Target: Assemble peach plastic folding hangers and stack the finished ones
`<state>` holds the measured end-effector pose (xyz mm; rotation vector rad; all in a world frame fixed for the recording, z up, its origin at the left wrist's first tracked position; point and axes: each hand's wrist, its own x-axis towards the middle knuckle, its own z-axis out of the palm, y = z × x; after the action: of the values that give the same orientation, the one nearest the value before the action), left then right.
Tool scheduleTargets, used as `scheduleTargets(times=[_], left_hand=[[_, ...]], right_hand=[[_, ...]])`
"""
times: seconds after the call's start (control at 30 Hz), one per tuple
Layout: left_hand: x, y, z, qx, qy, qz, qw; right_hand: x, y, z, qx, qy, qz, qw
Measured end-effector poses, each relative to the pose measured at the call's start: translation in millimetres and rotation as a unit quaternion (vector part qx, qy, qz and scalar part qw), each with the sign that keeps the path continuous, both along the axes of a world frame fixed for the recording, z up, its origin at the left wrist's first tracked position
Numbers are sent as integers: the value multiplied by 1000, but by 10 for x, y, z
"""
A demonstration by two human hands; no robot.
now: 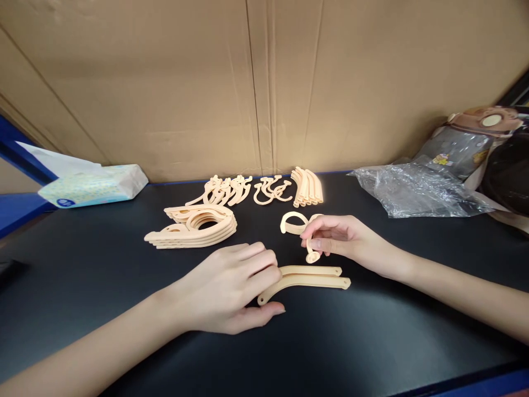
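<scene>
My left hand [233, 286] rests on the black table [82, 286] with its fingers curled onto the left end of two long curved cream plastic arms [314, 277] lying side by side. My right hand [343, 238] pinches a small cream hook piece [312, 256] that hangs down from its fingertips, just above those arms. A curved cream piece [292, 223] lies right behind the right hand's fingers.
Behind lie a stack of cream hanger bodies [194, 229], a row of hooks [225, 190], more hooks [273, 190] and a bundle of curved strips [308, 187]. A tissue pack [93, 184] sits far left, crumpled clear plastic [417, 190] and a bag far right. Cardboard walls the back.
</scene>
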<state>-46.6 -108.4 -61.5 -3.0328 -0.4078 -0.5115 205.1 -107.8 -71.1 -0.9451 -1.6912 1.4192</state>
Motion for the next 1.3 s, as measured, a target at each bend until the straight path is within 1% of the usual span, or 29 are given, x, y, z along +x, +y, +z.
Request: scheduleTargets(times=[0.23, 0.57, 0.87, 0.97, 1.07, 1.1, 1.17, 1.23, 1.3], left_hand=[[-2, 24, -27, 2, 6, 10, 1000], [-20, 39, -55, -37, 5, -2, 999], [22, 4, -18, -18, 18, 26, 999], [22, 11, -25, -16, 11, 25, 999], [13, 29, -31, -18, -29, 40, 999], [9, 37, -29, -28, -50, 48, 997], [1, 50, -20, -78, -93, 72, 990], [-5, 59, -5, -160, -129, 93, 974], [-8, 62, 15, -245, -159, 120, 949]], right_hand=[[2, 26, -28, -14, -2, -4, 1000], [15, 10, -23, -17, -19, -2, 1000], [3, 26, -9, -20, -15, -2, 1000], [8, 25, -15, -22, -16, 1, 1000], [12, 27, -24, -27, -16, 2, 1000], [13, 28, -26, -29, -16, 3, 999], [16, 30, -27, -32, -17, 1, 999], [17, 32, -25, -29, -22, -1, 999], [18, 33, -20, -27, -26, -1, 999]])
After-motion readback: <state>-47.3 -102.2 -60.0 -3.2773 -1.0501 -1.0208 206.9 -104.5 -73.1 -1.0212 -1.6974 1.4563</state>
